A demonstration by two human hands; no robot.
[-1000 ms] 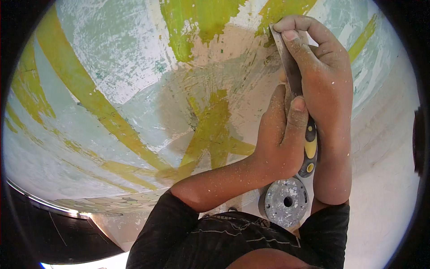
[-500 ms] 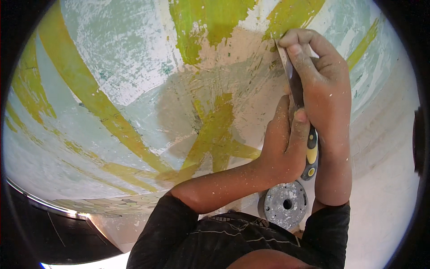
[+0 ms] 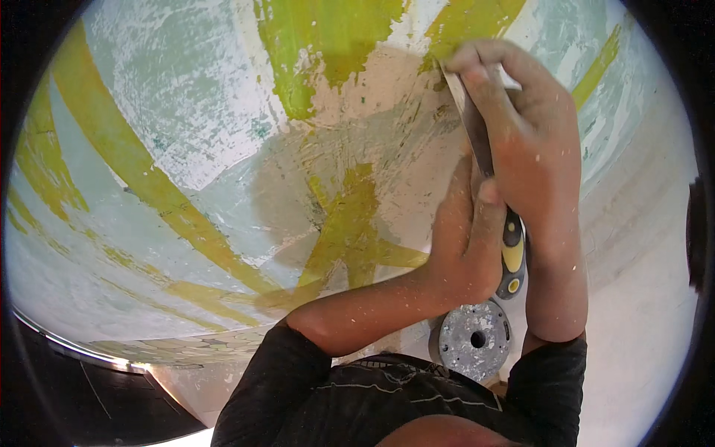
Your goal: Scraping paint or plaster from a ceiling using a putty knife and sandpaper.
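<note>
A putty knife [image 3: 511, 253] with a black-and-yellow handle and a long metal blade slants up and to the left against a painted wall [image 3: 328, 179]. My right hand [image 3: 532, 134] is closed on the upper blade, its thumb and fingertips pinching near the tip. Lower down, my left hand [image 3: 471, 242] is closed around the knife where blade meets handle; the handle's end sticks out below it. Something small and white shows under my right fingers, too small to name. Around the blade tip, yellow-green paint [image 3: 469, 26] borders a bare beige patch [image 3: 387, 82]. Pale flecks dot both hands and forearms.
Below my hands stands a round, paint-spattered grey metal piece [image 3: 477, 344] with a hole in its middle. Yellow-green stripes [image 3: 160, 194] and pale green areas cover the wall to the left. A dark area [image 3: 89, 387] with a bright curved edge lies at the lower left.
Both hands and the putty knife have shifted slightly left along the wall. The grip on the knife is the same. The wall's markings sit a little differently in view.
</note>
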